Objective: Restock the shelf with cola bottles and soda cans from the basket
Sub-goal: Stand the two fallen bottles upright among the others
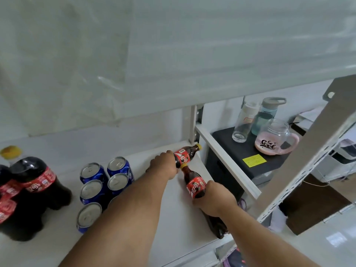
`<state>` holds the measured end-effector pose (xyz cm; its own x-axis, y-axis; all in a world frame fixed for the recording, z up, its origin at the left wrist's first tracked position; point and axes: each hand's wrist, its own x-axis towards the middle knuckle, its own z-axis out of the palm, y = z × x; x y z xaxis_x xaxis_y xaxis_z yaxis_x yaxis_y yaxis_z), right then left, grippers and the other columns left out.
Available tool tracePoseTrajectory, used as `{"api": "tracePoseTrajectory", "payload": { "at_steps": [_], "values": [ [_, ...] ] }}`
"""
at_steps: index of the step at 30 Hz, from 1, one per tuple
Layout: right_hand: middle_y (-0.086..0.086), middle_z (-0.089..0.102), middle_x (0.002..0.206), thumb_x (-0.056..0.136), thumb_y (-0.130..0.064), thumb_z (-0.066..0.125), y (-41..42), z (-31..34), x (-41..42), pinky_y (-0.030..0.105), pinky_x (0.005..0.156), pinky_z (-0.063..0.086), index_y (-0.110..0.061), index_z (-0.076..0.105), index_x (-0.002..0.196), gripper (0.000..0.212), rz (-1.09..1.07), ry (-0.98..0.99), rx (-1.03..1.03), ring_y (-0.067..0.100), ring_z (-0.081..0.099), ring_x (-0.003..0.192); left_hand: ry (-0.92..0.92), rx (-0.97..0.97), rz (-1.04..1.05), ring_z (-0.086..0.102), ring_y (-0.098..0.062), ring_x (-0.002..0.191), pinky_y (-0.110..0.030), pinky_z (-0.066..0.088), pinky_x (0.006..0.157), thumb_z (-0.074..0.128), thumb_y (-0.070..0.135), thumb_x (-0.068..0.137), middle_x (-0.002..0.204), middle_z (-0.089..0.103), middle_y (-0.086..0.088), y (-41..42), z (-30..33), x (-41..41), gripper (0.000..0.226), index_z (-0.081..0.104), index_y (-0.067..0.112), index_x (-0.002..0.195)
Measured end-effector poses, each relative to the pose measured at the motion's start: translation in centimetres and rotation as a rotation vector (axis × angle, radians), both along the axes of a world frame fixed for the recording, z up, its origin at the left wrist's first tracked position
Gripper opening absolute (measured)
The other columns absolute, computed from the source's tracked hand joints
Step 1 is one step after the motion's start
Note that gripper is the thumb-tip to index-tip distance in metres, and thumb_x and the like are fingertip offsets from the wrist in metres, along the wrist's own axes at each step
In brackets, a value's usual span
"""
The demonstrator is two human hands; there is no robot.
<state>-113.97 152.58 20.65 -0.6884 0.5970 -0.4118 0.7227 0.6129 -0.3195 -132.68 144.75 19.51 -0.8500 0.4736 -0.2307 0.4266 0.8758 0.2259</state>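
On the white shelf board (173,224), my left hand (163,165) grips a small cola bottle (187,155) with a red label and yellow cap, tilted toward the back right corner. Just in front of it, my right hand (212,198) holds a second small cola bottle (193,183) around its lower half. Another dark bottle (215,226) stands at the shelf's front right edge, partly hidden by my right forearm. Several blue soda cans (104,182) stand in the shelf's middle. Large cola bottles (38,184) stand at the left. The basket is out of view.
A white upright post (192,124) and side rail (225,160) bound the shelf on the right. Beyond it, a black cabinet (248,162) carries a clear bottle (243,122), a teal bottle (266,114) and a pink mug (273,139). The shelf above (173,54) overhangs.
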Motion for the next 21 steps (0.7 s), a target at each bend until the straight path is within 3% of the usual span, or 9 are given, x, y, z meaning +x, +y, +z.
{"api": "tracePoseTrajectory", "payload": {
  "at_steps": [5,9,17,21],
  "values": [
    [-0.005,0.065,0.097,0.082,-0.048,0.080,0.1,1.1,1.2,0.029,0.078,0.056,-0.024,0.058,0.122,0.052,-0.107,0.122,-0.133,0.014,0.065,0.087,-0.136,0.272,0.101,0.063,-0.034,0.120,-0.045,0.053,0.100,0.083,0.043,0.086,0.137,0.062,-0.011,-2.3,2.4,1.0,0.072,0.047,0.013,0.141],
    [-0.003,0.066,0.097,0.078,-0.048,0.087,-1.2,3.2,2.5,0.032,0.080,0.052,-0.023,0.060,0.122,0.058,-0.205,0.297,-0.283,0.015,0.063,0.085,-0.195,0.453,0.124,0.063,-0.028,0.114,-0.039,0.050,0.090,0.083,0.038,0.086,0.133,0.063,-0.006,-5.6,5.5,3.0,0.069,0.047,0.017,0.142],
    [0.001,0.073,0.101,0.075,-0.041,0.091,-7.7,7.7,6.2,0.039,0.086,0.059,-0.022,0.066,0.121,0.056,-0.276,0.609,-0.459,0.024,0.071,0.090,-0.196,0.797,0.238,0.061,-0.017,0.100,-0.033,0.048,0.084,0.088,0.038,0.079,0.114,0.061,0.009,-14.1,11.9,9.8,0.070,0.052,0.024,0.138],
    [0.004,0.076,0.099,0.074,-0.040,0.092,-11.6,9.5,7.9,0.040,0.084,0.059,-0.019,0.070,0.118,0.054,-0.273,0.702,-0.521,0.026,0.074,0.088,-0.166,0.947,0.284,0.067,-0.010,0.096,-0.024,0.049,0.075,0.089,0.037,0.076,0.109,0.069,0.012,-19.7,13.9,13.4,0.057,0.057,0.029,0.122]
  ]
}}
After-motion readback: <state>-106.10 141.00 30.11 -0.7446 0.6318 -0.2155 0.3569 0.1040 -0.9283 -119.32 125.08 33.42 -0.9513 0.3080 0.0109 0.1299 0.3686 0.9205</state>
